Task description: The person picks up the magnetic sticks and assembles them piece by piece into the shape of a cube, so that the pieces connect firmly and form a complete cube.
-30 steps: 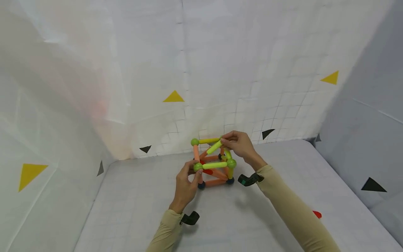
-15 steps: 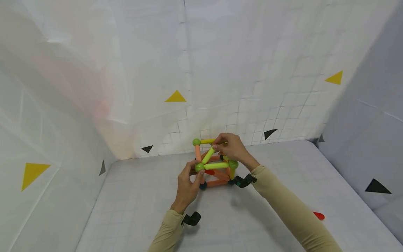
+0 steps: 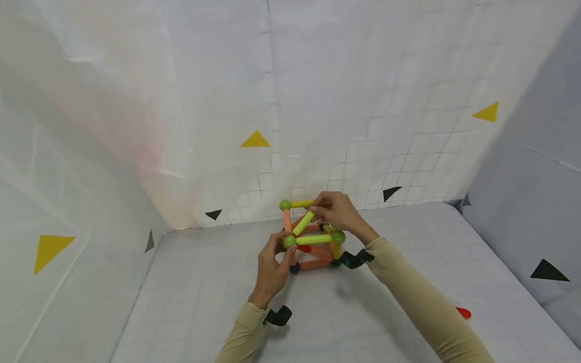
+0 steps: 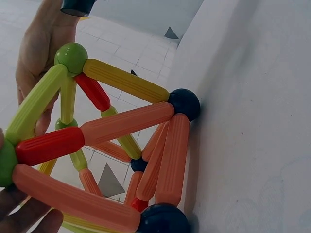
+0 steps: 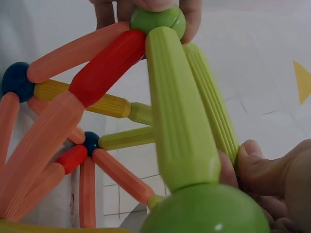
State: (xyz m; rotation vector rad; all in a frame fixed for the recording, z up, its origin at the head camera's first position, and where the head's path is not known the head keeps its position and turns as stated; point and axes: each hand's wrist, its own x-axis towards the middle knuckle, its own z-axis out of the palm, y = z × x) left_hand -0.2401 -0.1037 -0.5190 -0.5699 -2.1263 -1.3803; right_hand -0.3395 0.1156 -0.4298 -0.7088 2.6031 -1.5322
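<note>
In the head view, a frame of rods and balls stands on the table, with dark blue balls point(image 3: 294, 267) and orange rods point(image 3: 315, 264) low down. My left hand point(image 3: 272, 267) grips the green ball point(image 3: 289, 242) at its near left top corner, as the right wrist view also shows. Between thumb and fingers, my right hand point(image 3: 338, 209) pinches a yellow-green rod point(image 3: 303, 223) by its upper end. That rod slants down to the gripped ball; whether they touch is hard to tell. Another yellow-green rod point(image 3: 314, 240) joins this ball to a second green ball point(image 3: 338, 237).
A loose red rod point(image 3: 463, 312) lies on the table, partly hidden by the right sleeve. Behind the frame rises a white wall point(image 3: 204, 151) with yellow and black triangles. A grey wall point(image 3: 535, 201) borders the right side.
My right hand has moved left, bringing the lower end of the pinched rod down to the green ball and tilting the rod more steeply. My left hand keeps its grip on the ball.
</note>
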